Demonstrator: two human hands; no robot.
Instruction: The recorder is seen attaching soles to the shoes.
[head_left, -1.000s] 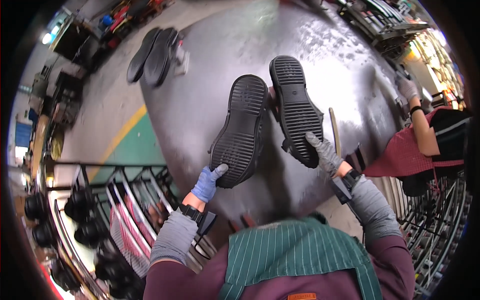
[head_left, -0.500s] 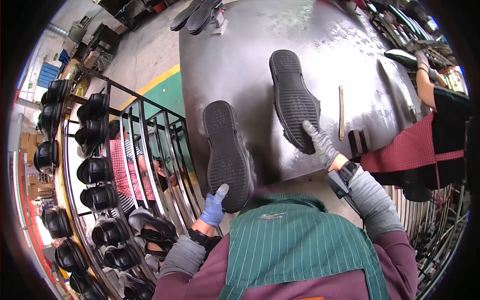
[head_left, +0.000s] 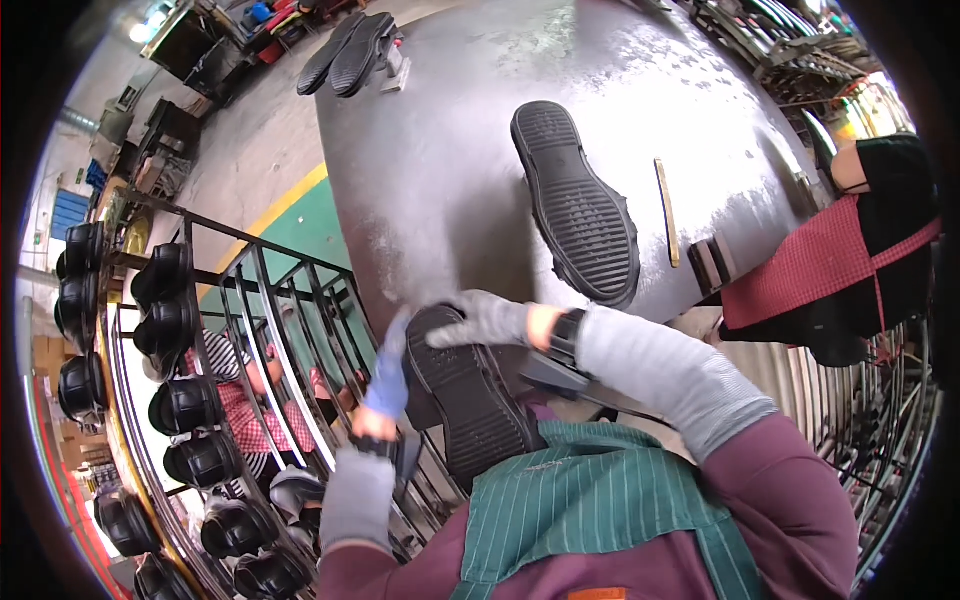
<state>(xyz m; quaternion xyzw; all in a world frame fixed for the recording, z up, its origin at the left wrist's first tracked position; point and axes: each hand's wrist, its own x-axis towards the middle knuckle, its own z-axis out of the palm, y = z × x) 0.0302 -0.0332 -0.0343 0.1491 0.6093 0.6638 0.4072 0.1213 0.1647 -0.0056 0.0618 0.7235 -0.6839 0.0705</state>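
A black shoe (head_left: 470, 400) is held sole up at the table's near edge, its lower end close to my apron. My right hand (head_left: 485, 320), in a grey glove, is closed around its far end, thumb lying on the sole. Beside the shoe's left edge is my left hand (head_left: 388, 375) in a blue glove, pointing upward; motion smears its fingers, so its grip is unclear. A second black shoe (head_left: 582, 215) lies sole up on the metal table (head_left: 440, 130), with neither hand on it.
A thin yellowish strip (head_left: 666, 212) and a dark block (head_left: 712, 265) lie at right on the table. Two dark shoes (head_left: 348, 58) rest at its far left corner. Racks of black shoes (head_left: 188, 405) stand left. People in red checked aprons (head_left: 800, 270) are at right and behind the rack.
My right hand has let go of the shoe on the table and moved left onto the held shoe's far end. My left hand has moved up along that shoe, which now sits lower.
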